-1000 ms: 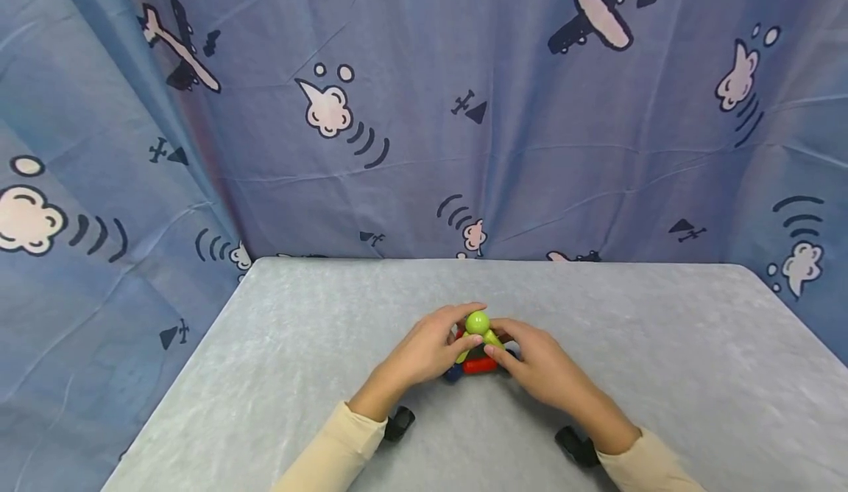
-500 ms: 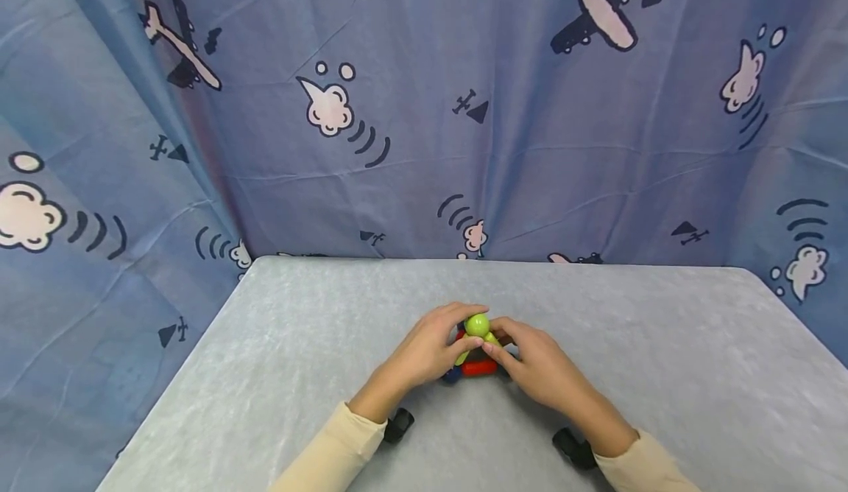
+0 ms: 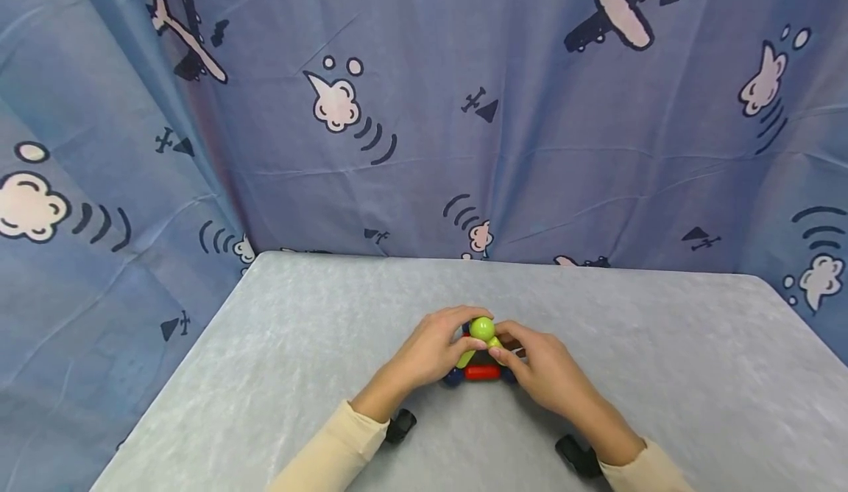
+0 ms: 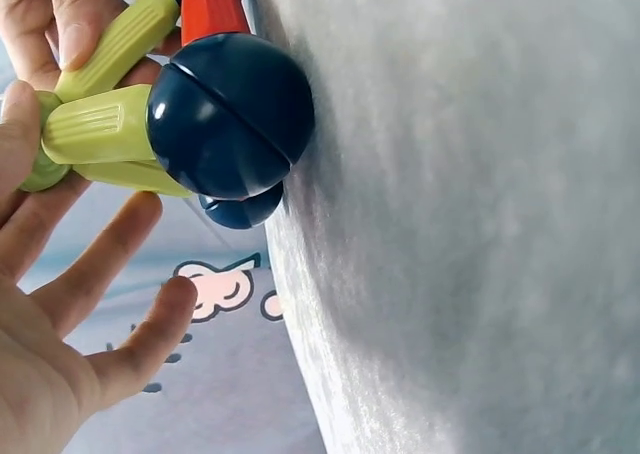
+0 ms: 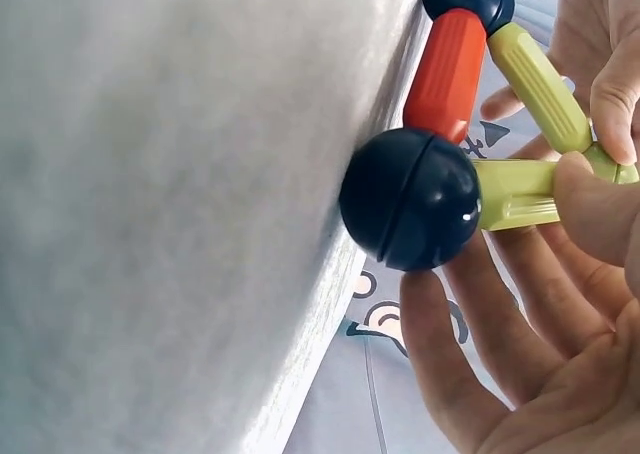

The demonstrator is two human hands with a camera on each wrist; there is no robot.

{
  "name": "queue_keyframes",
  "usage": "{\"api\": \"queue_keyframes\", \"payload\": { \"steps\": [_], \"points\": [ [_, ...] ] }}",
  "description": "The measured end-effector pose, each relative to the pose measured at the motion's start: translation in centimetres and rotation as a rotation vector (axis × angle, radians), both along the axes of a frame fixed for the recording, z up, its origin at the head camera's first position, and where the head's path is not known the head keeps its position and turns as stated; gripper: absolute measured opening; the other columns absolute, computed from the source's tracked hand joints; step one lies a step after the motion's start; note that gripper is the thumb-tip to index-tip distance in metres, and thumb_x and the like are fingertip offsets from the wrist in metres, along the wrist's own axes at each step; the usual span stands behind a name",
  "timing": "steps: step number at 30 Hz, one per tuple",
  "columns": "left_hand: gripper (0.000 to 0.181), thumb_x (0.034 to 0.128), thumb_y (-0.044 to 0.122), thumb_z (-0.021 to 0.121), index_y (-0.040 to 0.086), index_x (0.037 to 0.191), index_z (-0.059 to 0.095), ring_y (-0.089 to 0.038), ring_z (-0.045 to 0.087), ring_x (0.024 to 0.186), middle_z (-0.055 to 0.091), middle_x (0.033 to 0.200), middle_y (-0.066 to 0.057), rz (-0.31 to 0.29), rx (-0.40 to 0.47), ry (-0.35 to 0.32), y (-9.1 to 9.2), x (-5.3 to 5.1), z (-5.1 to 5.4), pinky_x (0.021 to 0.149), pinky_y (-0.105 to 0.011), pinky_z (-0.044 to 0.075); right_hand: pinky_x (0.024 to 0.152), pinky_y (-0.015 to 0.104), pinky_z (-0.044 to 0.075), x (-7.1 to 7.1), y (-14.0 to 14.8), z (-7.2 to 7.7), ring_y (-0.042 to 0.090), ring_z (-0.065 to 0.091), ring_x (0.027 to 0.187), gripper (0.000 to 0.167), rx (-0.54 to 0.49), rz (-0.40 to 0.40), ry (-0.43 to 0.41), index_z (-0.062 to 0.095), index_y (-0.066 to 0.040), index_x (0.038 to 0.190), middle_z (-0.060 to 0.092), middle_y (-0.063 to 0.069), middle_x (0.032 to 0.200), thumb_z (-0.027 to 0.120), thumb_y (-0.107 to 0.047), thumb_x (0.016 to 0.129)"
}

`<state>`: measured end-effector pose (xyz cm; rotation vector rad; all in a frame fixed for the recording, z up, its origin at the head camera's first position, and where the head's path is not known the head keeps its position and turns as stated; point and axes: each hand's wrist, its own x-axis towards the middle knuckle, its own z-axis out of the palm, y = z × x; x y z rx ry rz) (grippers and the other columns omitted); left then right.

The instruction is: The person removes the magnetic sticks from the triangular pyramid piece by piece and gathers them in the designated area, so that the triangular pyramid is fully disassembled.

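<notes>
A: Where does the left hand [image 3: 429, 352] have hold?

B: At the peak, with the green ball [image 3: 483, 328] pinched between thumb and forefinger; the other fingers lie loose

A: And the right hand [image 3: 546, 370]?

B: It grips a green rod [image 5: 515, 194], thumb in front, fingers behind, close to that ball. One fingertip comes up to a blue ball [image 5: 410, 199]; I can't tell if it touches

A: So what is the whole thing?

B: A ball-and-rod frame [image 3: 483, 372], standing on the tabletop [image 3: 318, 330] between both hands. Green rods slope from the peak to blue balls at the base, and a red rod [image 5: 447, 79] joins two of those along the near side

A: How would it handle?

B: Light, I'd guess, and stiff: it looks like hard plastic. The balls are glossy, so probably slippery; the ribbed rods should give better purchase. The joints are likeliest to give, since a tug on the peak might part it from its rods

A: Best hold, then?

B: For the peak, ball and rod ends together, as here. For the whole frame, I'd take it low, by the blue balls

A: Behind it all?

B: A blue curtain [image 3: 397, 183] printed with planes, past the table's far edge
</notes>
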<state>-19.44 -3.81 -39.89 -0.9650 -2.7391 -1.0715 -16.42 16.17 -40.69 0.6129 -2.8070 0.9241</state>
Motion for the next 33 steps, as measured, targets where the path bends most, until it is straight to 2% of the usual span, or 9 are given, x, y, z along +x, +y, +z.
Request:
{"api": "queue_keyframes", "payload": {
  "steps": [12, 28, 33],
  "points": [
    [0.035, 0.0906, 0.026, 0.069, 0.018, 0.125, 0.065, -0.011, 0.063, 0.106, 0.069, 0.121, 0.004, 0.004, 0.010, 0.024, 0.01, -0.02, 0.06, 0.095, -0.028, 0.050, 0.078, 0.039, 0.058, -0.10, -0.12, 0.18, 0.016, 0.072, 0.088, 0.022, 0.002, -0.003, 0.011, 0.068, -0.016, 0.114, 0.075, -0.001, 0.103, 0.069, -0.019, 0.093],
    [0.037, 0.0934, 0.025, 0.064, 0.017, 0.129, 0.063, -0.014, 0.061, 0.115, 0.067, 0.127, 0.000, -0.010, 0.087, -0.085, 0.10, -0.05, -0.33, 0.101, -0.035, 0.048, 0.079, 0.045, 0.057, 0.07, 0.19, 0.17, 0.020, 0.071, 0.091, 0.024, 0.019, -0.005, -0.004, 0.067, -0.015, 0.120, 0.075, 0.003, 0.104, 0.064, -0.019, 0.096],
    [0.036, 0.0946, 0.026, 0.063, 0.017, 0.129, 0.064, -0.014, 0.061, 0.106, 0.069, 0.123, -0.001, 0.020, 0.114, -0.115, -0.18, -0.21, -0.17, 0.092, -0.033, 0.050, 0.077, 0.040, 0.055, 0.11, 0.13, 0.05, 0.012, 0.066, 0.085, 0.021, 0.038, -0.001, 0.022, 0.069, -0.017, 0.115, 0.073, -0.003, 0.099, 0.065, -0.018, 0.095]
  ]
}}
